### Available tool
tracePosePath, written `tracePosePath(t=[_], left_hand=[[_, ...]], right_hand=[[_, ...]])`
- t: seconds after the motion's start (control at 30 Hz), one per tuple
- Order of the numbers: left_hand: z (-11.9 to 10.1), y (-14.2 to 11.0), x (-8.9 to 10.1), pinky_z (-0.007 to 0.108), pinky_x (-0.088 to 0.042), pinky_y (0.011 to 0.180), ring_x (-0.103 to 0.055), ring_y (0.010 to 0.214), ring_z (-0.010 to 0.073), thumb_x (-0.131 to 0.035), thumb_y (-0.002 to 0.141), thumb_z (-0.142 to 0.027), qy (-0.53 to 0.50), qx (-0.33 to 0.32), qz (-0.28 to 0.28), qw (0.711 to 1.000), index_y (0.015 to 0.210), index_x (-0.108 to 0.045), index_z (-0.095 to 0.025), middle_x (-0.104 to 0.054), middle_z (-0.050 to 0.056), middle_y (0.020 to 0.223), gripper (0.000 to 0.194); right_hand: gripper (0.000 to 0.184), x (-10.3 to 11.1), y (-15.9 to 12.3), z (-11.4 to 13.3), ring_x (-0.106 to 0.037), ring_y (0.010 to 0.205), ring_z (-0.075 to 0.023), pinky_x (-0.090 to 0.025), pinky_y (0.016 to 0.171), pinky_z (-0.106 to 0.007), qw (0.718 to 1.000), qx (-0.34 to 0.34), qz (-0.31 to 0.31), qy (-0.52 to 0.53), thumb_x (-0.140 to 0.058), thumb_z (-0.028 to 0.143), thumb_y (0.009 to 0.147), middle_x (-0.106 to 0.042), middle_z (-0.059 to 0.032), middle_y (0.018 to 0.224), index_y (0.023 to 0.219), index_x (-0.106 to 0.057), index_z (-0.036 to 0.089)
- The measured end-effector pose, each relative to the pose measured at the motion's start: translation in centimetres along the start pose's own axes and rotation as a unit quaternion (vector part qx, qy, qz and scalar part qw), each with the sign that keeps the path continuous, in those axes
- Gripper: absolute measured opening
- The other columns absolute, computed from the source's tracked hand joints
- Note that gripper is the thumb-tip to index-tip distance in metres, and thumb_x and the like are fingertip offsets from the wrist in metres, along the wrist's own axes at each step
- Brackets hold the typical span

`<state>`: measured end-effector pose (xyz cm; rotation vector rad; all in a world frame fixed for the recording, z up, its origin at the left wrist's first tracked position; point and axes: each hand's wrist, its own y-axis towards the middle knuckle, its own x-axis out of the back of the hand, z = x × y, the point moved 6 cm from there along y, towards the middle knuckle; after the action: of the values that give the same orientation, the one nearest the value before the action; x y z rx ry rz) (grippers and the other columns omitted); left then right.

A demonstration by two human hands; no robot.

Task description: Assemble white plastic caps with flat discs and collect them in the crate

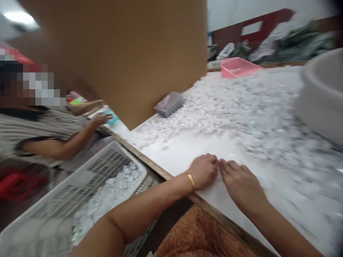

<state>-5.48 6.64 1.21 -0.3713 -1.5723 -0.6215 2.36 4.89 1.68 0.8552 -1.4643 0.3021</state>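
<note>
My left hand [204, 172], with a gold bracelet [191, 180] at the wrist, is closed over the white tabletop [177, 150] near its front edge. Right beside it my right hand [239, 180] is closed too, the fingertips of both nearly meeting. Whatever they pinch is hidden by the fingers and too small to name. Small white pieces [257, 107] lie in a wide heap on the table beyond and to the right of my hands. More of the same kind of white pieces [107, 196] fill part of a white plastic crate [118, 148] at lower left.
A tall brown board [128, 53] stands at the table's far left. Against it rests a wrapped grey block [170, 103]. A pink basket [238, 67] sits at the back, a large white tub [324, 96] at right. A co-worker's hand [102, 118] is at the table's left end.
</note>
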Motion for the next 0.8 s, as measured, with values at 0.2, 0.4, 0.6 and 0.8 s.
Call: tracePosePath(t=[0.2,0.4,0.6,0.8], left_hand=[[0.0,-0.5,0.2,0.043,-0.031,0.098,-0.054,0.08,0.0148,-0.036,0.087,-0.024,0.033,-0.011,-0.024,0.999,0.079,-0.061,-0.015,-0.057,0.004,0.082,0.027],[-0.2,-0.4,-0.6,0.052,-0.014,0.106,-0.049,0.109,0.0218,-0.034,0.086,-0.021,0.009,-0.005,-0.036,0.999,0.085,-0.061,-0.015,-0.06,0.007,0.088,0.028],[0.5,-0.5,0.0,0.055,-0.012,0.104,-0.044,0.118,0.0234,-0.044,0.079,-0.016,-0.069,0.086,0.006,0.994,0.102,-0.059,-0.019,-0.058,0.009,0.112,0.028],[-1.7,0.2,2.6,0.052,-0.021,0.1,-0.047,0.113,0.0257,-0.044,0.084,-0.022,-0.118,0.077,-0.051,0.989,0.105,-0.06,-0.021,-0.06,0.007,0.113,0.026]], right_hand=[[0.038,-1.6,-0.3,0.5,-0.053,0.087,-0.0294,-0.043,0.066,-0.04,0.996,0.068,-0.045,-0.018,-0.041,0.0,0.069,-0.063,-0.0221,0.098,0.096,-0.066,0.006],[0.036,-2.4,0.1,0.0,-0.052,0.088,-0.032,-0.041,0.072,-0.044,0.998,0.048,-0.003,0.027,-0.041,0.002,0.071,-0.063,-0.0227,0.098,0.096,-0.067,0.006],[0.042,-0.9,0.0,-1.3,-0.048,0.108,-0.0274,-0.037,0.085,-0.042,0.987,-0.042,0.084,0.13,-0.037,0.006,0.081,-0.055,-0.0123,0.122,0.12,-0.053,0.012],[0.036,3.7,-5.9,-7.9,-0.051,0.105,-0.0198,-0.04,0.086,-0.036,0.938,-0.211,-0.008,0.276,-0.04,0.016,0.085,-0.057,-0.0047,0.12,0.117,-0.055,0.022]])
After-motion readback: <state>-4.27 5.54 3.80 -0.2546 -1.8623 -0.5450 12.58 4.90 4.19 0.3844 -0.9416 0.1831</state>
